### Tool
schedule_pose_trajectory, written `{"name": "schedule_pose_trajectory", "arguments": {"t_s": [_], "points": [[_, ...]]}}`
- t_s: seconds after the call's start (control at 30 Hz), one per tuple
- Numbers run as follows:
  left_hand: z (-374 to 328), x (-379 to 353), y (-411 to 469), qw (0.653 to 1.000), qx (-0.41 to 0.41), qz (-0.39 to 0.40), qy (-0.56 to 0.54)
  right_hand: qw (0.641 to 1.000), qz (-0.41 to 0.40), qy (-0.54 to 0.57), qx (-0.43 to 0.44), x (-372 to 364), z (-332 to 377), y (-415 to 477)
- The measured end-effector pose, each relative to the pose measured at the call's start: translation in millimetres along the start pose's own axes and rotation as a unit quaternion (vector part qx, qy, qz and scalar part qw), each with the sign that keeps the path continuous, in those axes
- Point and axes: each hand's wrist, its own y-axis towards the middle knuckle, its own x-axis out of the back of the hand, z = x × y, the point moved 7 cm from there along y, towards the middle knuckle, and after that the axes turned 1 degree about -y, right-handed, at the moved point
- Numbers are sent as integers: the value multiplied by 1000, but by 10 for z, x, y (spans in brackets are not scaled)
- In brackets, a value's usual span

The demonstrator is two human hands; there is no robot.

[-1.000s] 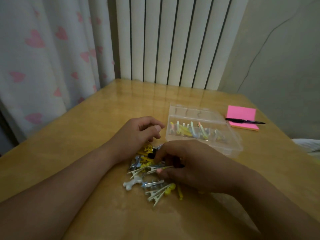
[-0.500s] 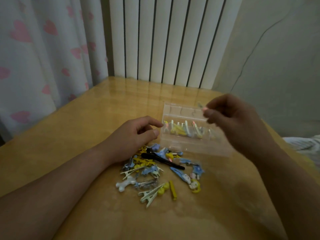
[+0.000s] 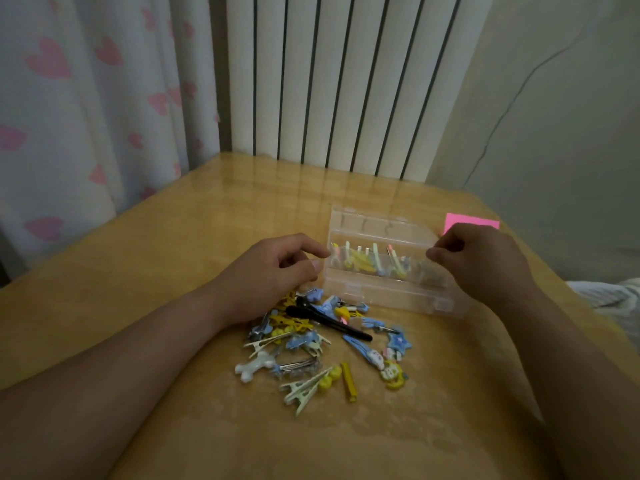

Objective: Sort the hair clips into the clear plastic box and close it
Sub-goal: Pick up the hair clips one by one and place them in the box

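Squarely between left hand (image 3: 273,271) and right hand (image 3: 485,263) sits the clear box (image 3: 388,296)

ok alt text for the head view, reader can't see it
A person's left hand and right hand, fingers curled, are at either end of an open clear plastic box holding hair clips; any grip is unclear. A pile of loose clips lies on the table nearer the person.
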Motion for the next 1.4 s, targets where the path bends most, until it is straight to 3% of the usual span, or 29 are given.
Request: {"name": "schedule_pose_trajectory", "arguments": {"t_s": [0.4, 0.7, 0.9, 1.1, 1.4], "points": [[-3, 3, -1, 1000, -2, 2, 1, 998, 43, 0, -53, -134, -182, 58], [-27, -2, -10, 1000, -3, 5, 0, 990, -73, 82, 83, 187, 386, -243], [-15, 19, -8, 1000, 3, 2, -2, 962, 49, 138, 232, 80, 1126, -718], [-1, 28, -6, 1000, 8, 0, -7, 916, 219, 86, 324, -141, 1508, -1070], [-9, 32, -12, 1000, 11, -3, -1, 906, 250, 51, 337, -237, 1536, -1131]]}}
